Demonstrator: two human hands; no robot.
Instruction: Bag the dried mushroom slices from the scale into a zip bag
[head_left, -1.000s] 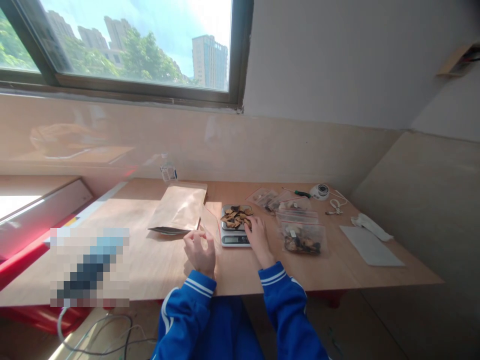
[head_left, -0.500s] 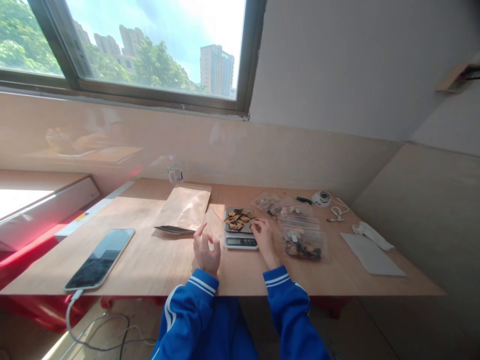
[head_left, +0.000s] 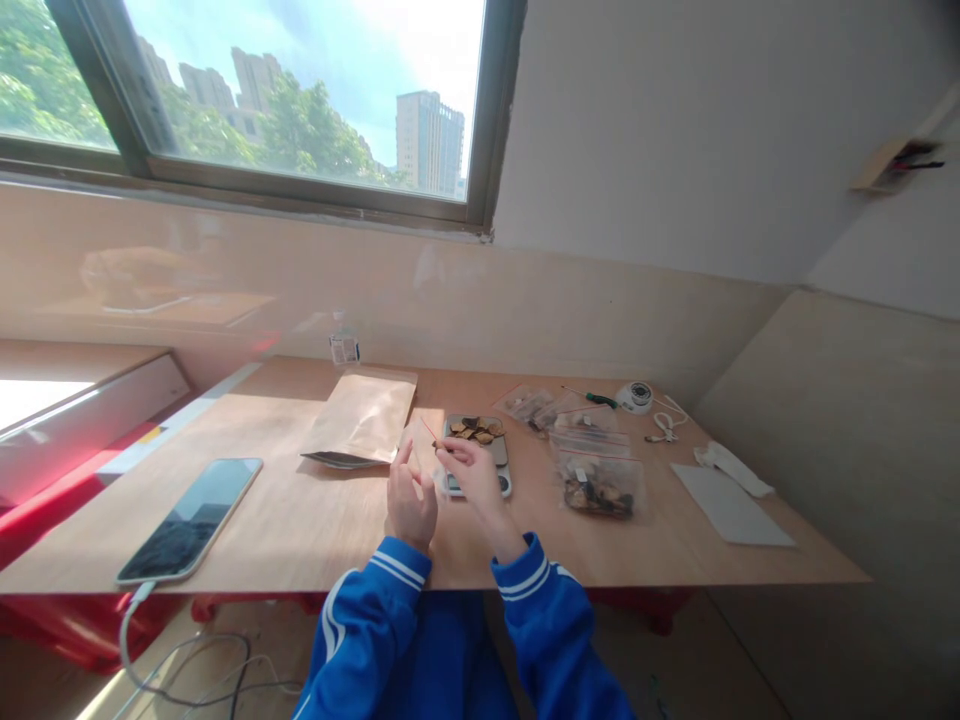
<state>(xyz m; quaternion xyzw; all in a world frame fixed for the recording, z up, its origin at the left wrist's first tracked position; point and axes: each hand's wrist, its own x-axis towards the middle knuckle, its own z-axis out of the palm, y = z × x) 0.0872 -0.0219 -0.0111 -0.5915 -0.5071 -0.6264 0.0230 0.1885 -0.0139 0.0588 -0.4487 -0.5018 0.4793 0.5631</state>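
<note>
My right hand (head_left: 474, 478) pinches a small brown dried slice (head_left: 438, 444), left of the kitchen scale (head_left: 501, 488) and partly over it. More dried slices (head_left: 474, 430) lie heaped on the scale's grey plate; my right hand hides most of the display. My left hand (head_left: 412, 505) is beside the scale, fingers curled around the edge of a small clear zip bag (head_left: 426, 455) with a red seal line. The bag is hard to see against the table, so its exact grip is unclear. The slice is at the bag's upper side.
A brown pouch (head_left: 364, 415) lies behind my left hand, with a phone (head_left: 191, 520) on a cable at left. To the right are several zip bags of dried pieces (head_left: 598, 490), a green screwdriver (head_left: 600, 399), a white round device (head_left: 636, 396) and a white sheet (head_left: 731, 505).
My right hand has moved left from the plate's right edge toward the bag, carrying a dried slice. My left hand stays nearly in place. The view has shifted slightly.
</note>
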